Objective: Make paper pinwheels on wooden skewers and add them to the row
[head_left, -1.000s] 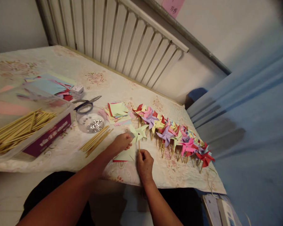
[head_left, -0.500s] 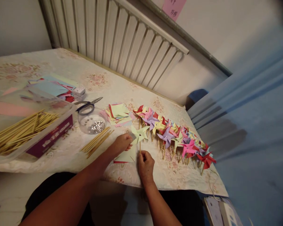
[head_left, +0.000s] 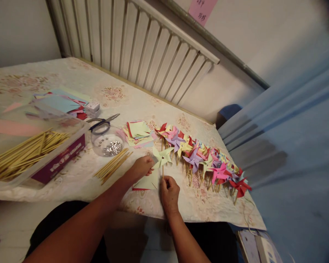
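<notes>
Head view: pinching the stick [head_left: 162, 171] of a pale green pinwheel [head_left: 162, 158], just below frame centre, with fingers of the right hand [head_left: 170, 191]; with those of the left hand [head_left: 142, 167] curled at a blade [head_left: 157, 163], cannot tell whether gripping. Flanked by clustered pinwheels [head_left: 194, 160] right of centre, loose sticks [head_left: 113, 166] left.

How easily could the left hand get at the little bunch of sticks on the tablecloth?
Probably yes: the bunch of sticks lies uncovered beside the left hand, with nothing standing between. That hand is at the edge of the pale green pinwheel, whose stick the right hand holds.
</notes>
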`<control>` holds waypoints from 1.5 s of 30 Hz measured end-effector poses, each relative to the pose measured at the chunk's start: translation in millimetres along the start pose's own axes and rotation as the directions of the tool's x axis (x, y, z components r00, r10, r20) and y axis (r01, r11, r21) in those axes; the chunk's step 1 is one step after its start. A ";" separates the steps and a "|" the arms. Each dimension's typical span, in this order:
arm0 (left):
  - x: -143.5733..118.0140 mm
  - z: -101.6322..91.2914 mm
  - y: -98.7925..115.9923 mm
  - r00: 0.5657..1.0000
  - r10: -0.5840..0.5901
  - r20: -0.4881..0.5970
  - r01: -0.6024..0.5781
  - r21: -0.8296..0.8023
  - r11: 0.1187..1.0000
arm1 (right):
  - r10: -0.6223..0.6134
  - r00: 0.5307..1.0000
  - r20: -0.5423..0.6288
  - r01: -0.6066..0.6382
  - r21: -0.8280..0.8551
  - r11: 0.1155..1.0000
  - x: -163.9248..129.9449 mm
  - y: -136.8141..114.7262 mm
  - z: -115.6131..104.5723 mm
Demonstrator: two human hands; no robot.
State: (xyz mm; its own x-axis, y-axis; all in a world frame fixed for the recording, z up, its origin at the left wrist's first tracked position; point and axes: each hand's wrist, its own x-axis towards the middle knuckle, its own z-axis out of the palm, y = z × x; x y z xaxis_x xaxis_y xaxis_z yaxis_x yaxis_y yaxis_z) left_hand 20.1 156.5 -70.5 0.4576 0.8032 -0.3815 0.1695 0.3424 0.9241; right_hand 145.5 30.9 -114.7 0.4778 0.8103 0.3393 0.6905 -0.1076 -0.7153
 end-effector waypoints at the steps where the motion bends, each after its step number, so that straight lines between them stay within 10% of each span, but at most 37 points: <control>1: 0.1 -0.1 0.0 1.000 0.004 0.001 -0.004 0.003 1.000 | 0.002 1.000 0.000 -0.002 0.000 1.000 -0.2 0.1 0.0; 45: 1.4 0.3 -4.3 0.999 0.032 0.005 -0.032 -0.041 0.999 | 0.024 1.000 0.005 -0.024 0.018 1.000 -1.6 2.8 1.0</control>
State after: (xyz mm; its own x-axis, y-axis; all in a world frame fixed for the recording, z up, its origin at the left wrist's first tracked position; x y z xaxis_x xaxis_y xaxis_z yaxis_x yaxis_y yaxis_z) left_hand 20.4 156.0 -75.0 0.4671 0.8113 -0.3517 0.1192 0.3363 0.9342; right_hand 146.1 29.9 -117.9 0.4913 0.8106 0.3187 0.6690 -0.1169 -0.7340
